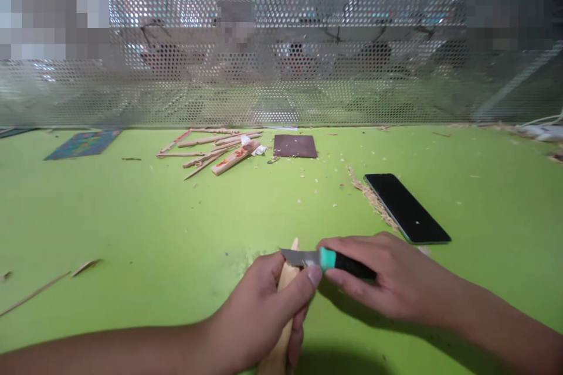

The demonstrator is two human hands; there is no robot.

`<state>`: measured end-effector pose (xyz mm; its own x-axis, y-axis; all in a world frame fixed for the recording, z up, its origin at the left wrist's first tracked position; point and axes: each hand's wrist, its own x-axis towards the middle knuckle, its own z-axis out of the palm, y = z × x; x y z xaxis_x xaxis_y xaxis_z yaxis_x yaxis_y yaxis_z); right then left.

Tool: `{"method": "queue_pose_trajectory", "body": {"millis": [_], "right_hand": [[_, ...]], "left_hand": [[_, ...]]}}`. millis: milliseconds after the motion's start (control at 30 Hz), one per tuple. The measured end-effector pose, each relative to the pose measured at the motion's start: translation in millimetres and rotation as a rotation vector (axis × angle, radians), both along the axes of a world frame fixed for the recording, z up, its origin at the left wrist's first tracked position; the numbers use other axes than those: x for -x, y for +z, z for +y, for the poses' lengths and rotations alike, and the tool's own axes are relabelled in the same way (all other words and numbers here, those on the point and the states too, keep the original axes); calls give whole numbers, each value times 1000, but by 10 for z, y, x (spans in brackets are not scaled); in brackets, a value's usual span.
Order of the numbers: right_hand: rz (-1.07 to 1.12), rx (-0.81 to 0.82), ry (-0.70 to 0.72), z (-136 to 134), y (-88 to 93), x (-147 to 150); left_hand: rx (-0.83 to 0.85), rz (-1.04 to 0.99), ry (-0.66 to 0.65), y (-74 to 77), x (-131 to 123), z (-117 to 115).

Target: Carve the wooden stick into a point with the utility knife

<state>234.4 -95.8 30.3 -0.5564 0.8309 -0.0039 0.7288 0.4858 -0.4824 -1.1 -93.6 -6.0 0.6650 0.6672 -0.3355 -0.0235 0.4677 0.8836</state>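
My left hand is closed around a pale piece of wood with a narrow tip pointing away from me. My right hand grips a carving knife with a black and teal handle. Its short angled blade lies across the wood near the tip. The left thumb presses by the blade, close to the teal collar. The lower end of the wood runs out of view at the bottom edge.
A phone lies right, with wood shavings along its side. Further back are several carved sticks, a stained wooden block, brown sandpaper and a patterned mat. A perforated metal screen borders the green table.
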Motion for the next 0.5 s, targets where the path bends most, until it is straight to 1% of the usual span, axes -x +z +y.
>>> {"method": "queue_pose_trajectory", "body": {"millis": [167,300,367,433,500], "right_hand": [[-5,-48,-15,-39,-14,20],[-38,-167,-147,-4,-59,-12],[-55,-239,-212,20,-68,-42],[-52,-252,-217,30,-61,-60],[-30,-212,-180,24,-39,-58]], "left_hand": [[26,35,12,-16,-21,-20],[59,48,18,-24,-22,-44],[48,60,25,-11,-20,-44],[18,51,32,17,-19,-33],[-5,38,40,52,-18,-18]]}}
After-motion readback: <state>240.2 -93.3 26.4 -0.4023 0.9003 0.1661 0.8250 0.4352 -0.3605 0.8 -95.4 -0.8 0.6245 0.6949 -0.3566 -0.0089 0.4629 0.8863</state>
